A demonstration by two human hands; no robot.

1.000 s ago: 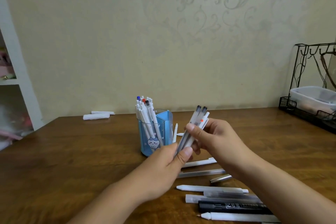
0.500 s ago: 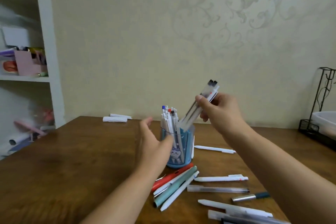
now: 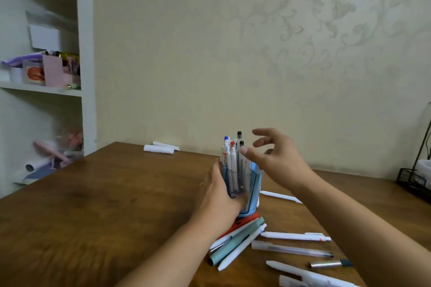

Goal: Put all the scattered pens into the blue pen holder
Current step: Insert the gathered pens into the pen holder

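Shelf unit (image 3: pixel 86 58) far left, clutter on it, not part of the job. Two white rolled items (image 3: pixel 159 148) lie at the back of the bench (image 3: pixel 105 205); can't tell if they're pens.

Left hand (image 3: pixel 220 198) now wraps the near-left side of the blue pen holder (image 3: pixel 253 190), palm and thumb against the wall, steadying it. Half a second ago it was open and just short of the holder; a second ago it was helping hold a bundle.

That bundle of translucent black-capped pens is now in the holder: the black caps (image 3: pixel 239 137) stand among the white pens (image 3: pixel 229 158) with the blue and red tops. Holder upright, mid-bench.

Right hand (image 3: pixel 277 161) is just right of the pen tops, fingers spread, nothing in it. It had the bundle pinched over the rim 0.5 s ago, so that's a release. Batch deposited.

Not finished. Loose on the bench:
- red pen (image 3: pixel 245 220), teal pen (image 3: pixel 235 243) and white pen (image 3: pixel 242 248), fanned out from the holder's near base; the red one looks to be touching it
- white pen (image 3: pixel 281 197) right of the holder, behind the right forearm
- white pen with red mark (image 3: pixel 295 236), clear pen (image 3: pixel 291 249), silver-and-teal pen (image 3: pixel 331 264), more white ones (image 3: pixel 303 274) at the bottom edge

My read: roughly half done. Next is a grab from the near cluster. The holder is filling up, so keeping the left hand on it makes sense against a tip-over.
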